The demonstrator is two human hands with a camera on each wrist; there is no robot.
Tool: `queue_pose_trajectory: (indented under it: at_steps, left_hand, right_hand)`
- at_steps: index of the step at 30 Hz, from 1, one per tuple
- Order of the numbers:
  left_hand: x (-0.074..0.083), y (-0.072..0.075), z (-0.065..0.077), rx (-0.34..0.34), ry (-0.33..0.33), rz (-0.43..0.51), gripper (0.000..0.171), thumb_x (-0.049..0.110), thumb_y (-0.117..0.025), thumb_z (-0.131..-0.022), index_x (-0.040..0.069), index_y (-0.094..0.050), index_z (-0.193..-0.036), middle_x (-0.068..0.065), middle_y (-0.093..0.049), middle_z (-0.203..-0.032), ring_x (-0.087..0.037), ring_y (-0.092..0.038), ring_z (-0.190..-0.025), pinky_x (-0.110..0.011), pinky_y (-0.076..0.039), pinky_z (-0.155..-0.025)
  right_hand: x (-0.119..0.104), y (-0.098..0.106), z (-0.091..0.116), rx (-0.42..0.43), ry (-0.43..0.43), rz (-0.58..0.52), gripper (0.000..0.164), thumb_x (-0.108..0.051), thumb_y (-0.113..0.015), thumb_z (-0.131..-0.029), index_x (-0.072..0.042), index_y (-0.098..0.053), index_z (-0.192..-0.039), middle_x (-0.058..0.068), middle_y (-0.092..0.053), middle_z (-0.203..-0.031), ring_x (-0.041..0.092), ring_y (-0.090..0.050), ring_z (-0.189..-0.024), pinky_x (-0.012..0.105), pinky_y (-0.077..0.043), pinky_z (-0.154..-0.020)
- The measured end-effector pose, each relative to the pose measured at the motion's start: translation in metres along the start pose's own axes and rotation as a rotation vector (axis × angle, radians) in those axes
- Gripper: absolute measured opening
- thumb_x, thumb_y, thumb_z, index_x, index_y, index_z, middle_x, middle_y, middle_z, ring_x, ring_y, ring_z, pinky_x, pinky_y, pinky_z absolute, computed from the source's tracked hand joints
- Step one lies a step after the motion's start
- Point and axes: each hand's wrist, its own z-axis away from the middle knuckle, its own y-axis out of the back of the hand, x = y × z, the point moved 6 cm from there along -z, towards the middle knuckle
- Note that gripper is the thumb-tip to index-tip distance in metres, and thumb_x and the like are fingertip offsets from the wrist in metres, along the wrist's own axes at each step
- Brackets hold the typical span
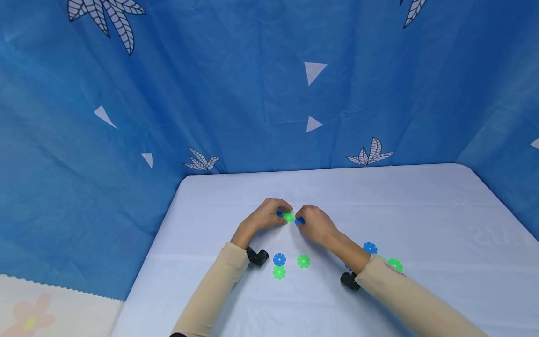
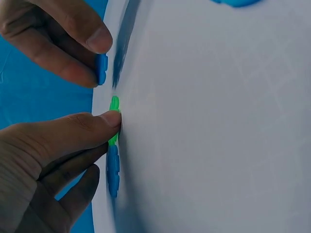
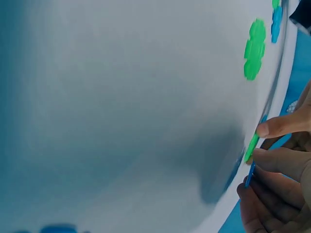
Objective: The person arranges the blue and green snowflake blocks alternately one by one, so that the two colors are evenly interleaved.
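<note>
Over the far middle of the white table, my left hand (image 1: pixel 265 216) pinches a green notched plastic disc (image 1: pixel 288 217) between thumb and fingers. A blue notched disc (image 2: pixel 112 171) joins the green one edge to edge, below the thumb in the left wrist view. My right hand (image 1: pixel 318 225) pinches another blue notched disc (image 2: pixel 101 69). In the left wrist view a small gap parts this disc from the green one; in the right wrist view the two overlap. Fingers hide part of each held disc.
Nearer me lie a blue disc (image 1: pixel 279 259) and a green disc (image 1: pixel 279 272), edges meeting, with a single green disc (image 1: pixel 303 261) to their right. By the right forearm are a blue disc (image 1: pixel 370 247) and a green disc (image 1: pixel 395 265), partly covered. Blue cloth (image 1: pixel 269 93) hangs behind the table.
</note>
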Motion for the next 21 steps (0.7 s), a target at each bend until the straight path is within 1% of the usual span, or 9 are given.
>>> queue_pose_trajectory:
  at_steps: [6,16,21]
  left_hand:
    - [0.000,0.001,0.001,0.003,-0.011,-0.003,0.036,0.004,-0.079,-0.082,0.002,-0.070,-0.117,-0.009,-0.069,-0.115,-0.020,-0.063,-0.109,-0.034,-0.049,-0.094]
    - [0.001,0.003,0.000,0.010,-0.018,-0.010,0.036,0.002,-0.080,-0.081,0.001,-0.070,-0.115,-0.010,-0.070,-0.114,-0.021,-0.064,-0.108,-0.035,-0.049,-0.095]
    - [0.001,-0.001,0.002,0.009,-0.023,0.013,0.035,0.001,-0.079,-0.081,0.000,-0.070,-0.114,-0.011,-0.070,-0.113,-0.022,-0.064,-0.107,-0.036,-0.049,-0.094]
  right_hand:
    - [0.003,-0.003,-0.006,-0.012,-0.020,0.009,0.024,-0.001,-0.074,-0.085,0.005,-0.072,-0.107,0.016,-0.067,-0.110,0.029,-0.064,-0.105,0.040,-0.053,-0.089]
    - [0.007,-0.005,-0.010,0.013,-0.028,-0.011,0.024,0.000,-0.074,-0.084,0.004,-0.072,-0.107,0.016,-0.069,-0.109,0.030,-0.065,-0.106,0.042,-0.053,-0.089]
    - [0.010,-0.007,-0.011,0.013,-0.063,-0.025,0.023,0.000,-0.075,-0.084,0.003,-0.073,-0.107,0.014,-0.069,-0.110,0.030,-0.064,-0.107,0.042,-0.053,-0.089]
